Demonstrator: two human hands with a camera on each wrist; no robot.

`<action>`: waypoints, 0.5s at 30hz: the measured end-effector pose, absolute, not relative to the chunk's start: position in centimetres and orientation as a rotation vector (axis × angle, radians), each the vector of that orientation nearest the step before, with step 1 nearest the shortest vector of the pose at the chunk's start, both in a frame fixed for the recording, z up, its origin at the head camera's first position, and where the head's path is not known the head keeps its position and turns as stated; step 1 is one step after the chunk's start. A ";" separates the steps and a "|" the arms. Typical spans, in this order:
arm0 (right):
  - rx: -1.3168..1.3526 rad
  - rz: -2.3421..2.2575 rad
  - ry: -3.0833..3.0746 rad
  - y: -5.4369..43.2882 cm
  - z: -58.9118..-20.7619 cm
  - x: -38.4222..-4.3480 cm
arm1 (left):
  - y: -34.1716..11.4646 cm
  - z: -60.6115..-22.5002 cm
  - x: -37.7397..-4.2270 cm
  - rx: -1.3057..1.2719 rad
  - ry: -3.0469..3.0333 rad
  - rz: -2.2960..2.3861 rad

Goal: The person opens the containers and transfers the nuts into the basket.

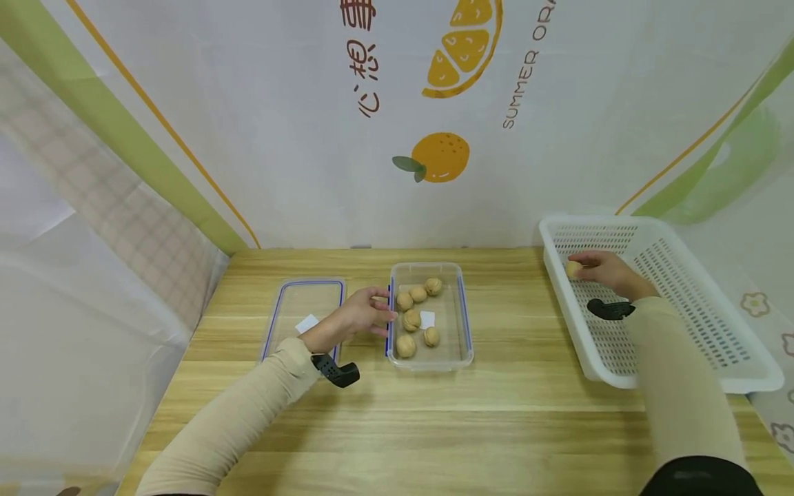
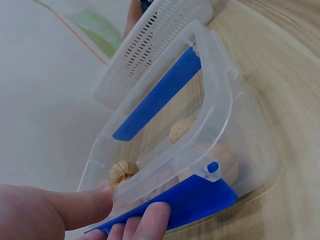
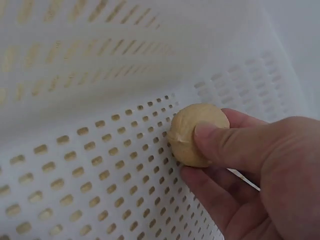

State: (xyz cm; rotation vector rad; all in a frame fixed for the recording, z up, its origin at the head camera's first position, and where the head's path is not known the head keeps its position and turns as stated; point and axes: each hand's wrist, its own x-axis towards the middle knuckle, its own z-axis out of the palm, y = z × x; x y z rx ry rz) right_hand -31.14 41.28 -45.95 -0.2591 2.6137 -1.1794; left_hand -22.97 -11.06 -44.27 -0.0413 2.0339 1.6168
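Observation:
Inside the white basket, my right hand (image 1: 611, 272) pinches a walnut (image 3: 192, 135) between thumb and fingers, low over the perforated floor. My left hand (image 1: 366, 313) grips the left side of a clear plastic box (image 1: 455, 351). In the left wrist view its thumb (image 2: 90, 205) lies at the rim and the other fingers press on the blue latch (image 2: 200, 200). Several walnuts (image 1: 412, 319) lie in the box, mostly along its left half, beside a small white paper (image 1: 427, 319).
A clear lid with a blue seal (image 1: 310, 282) lies left of the box, partly under my left forearm, with a white paper (image 1: 307, 323) on it. The white basket (image 1: 589, 368) stands at the right of the wooden table (image 1: 434, 427). A printed cloth (image 1: 279, 138) hangs behind.

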 end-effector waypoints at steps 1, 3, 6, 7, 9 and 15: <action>-0.258 -1.170 2.620 41.1 -46.0 -31.2 | -11.0 -44.3 -23.0 -0.044 2.032 1.615; -0.241 -1.160 2.637 40.7 -46.0 -31.3 | -11.0 -44.4 -23.0 -0.044 2.032 1.610; -0.226 -1.148 2.665 40.2 -46.0 -31.4 | -11.0 -44.4 -23.0 -0.041 2.035 1.607; -0.229 -1.138 2.677 40.1 -45.9 -31.4 | -11.0 -44.4 -23.0 -0.040 2.037 1.607; -0.226 -1.133 2.680 39.9 -45.8 -31.4 | -11.0 -44.4 -23.0 -0.037 2.039 1.605; -0.228 -1.114 2.676 39.7 -45.7 -31.5 | -11.0 -44.3 -23.0 -0.031 2.034 1.612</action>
